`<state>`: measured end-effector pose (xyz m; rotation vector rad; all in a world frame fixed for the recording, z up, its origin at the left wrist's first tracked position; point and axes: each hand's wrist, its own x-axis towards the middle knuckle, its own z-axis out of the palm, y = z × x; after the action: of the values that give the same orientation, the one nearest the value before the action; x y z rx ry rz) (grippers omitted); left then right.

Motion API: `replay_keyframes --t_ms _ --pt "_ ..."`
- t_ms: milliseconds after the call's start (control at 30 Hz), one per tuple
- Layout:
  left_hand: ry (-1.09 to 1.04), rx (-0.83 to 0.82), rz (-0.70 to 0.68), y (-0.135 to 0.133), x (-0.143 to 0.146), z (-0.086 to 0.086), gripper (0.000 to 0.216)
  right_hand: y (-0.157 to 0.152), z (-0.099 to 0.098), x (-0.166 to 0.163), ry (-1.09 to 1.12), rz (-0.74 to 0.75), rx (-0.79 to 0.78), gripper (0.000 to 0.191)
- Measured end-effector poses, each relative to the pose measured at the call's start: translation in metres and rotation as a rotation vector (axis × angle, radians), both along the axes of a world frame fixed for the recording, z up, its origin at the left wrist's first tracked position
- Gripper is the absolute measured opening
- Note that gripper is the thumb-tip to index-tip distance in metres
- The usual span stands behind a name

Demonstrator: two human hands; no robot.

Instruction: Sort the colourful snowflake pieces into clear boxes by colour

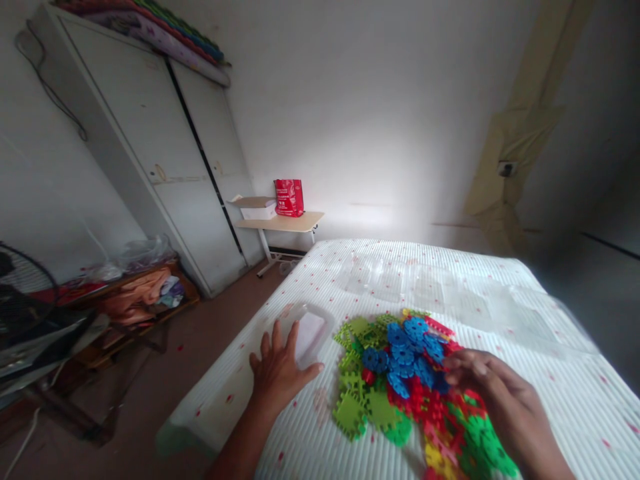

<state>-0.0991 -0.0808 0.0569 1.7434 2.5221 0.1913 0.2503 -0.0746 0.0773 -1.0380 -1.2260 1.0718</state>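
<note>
Left hand (281,370) splayed, released, beside tray (326,322) near sheet (300,427) left edge; right hand (505,390) at blue pieces (403,353), can't tell its grip!

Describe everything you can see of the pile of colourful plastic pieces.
The pile is a loose, jumbled heap of plastic-looking pieces on the striped, red-dotted bed cover. Flat olive-green pieces with toothed edges spread along its left side. Round, notched blue discs cluster on top near the middle, with red pieces around and below them. Yellow and brighter green pieces show toward the near right. The right hand overlaps its right side; whether it touches is unclear.
</note>
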Motion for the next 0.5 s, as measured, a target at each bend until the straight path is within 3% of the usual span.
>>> replay_keyframes --t_ms 300,500 --pt "-0.026 -0.016 -0.011 0.006 0.010 -0.005 0.076 0.001 -0.003 0.001 0.014 0.001 -0.002 0.028" --pt "0.007 0.027 0.016 0.011 0.000 -0.006 0.074 0.001 -0.004 0.002 0.055 0.022 0.008 0.024"
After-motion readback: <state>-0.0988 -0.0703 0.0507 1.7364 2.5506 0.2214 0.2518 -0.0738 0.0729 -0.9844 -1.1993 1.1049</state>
